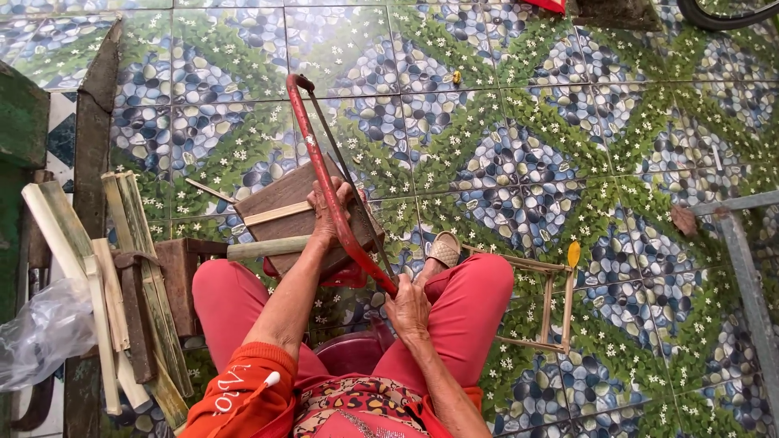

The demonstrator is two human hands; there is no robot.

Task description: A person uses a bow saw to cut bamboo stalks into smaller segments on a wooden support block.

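I sit with pink trousers over a tiled floor. My right hand [408, 307] grips the handle end of a red hacksaw [324, 174], whose frame runs up and left over a wooden block [280, 195]. My left hand [329, 215] presses a bamboo stick [264, 247] down on that block, right beside the saw blade. A thin pale strip [276, 214] lies across the block above the stick.
Split bamboo pieces [130, 268] and a clear plastic bag [45, 328] lie at the left beside a small wooden stool [178, 272]. A small bamboo frame [552, 304] sits by my right knee. A grey metal frame [742, 259] stands at the right edge.
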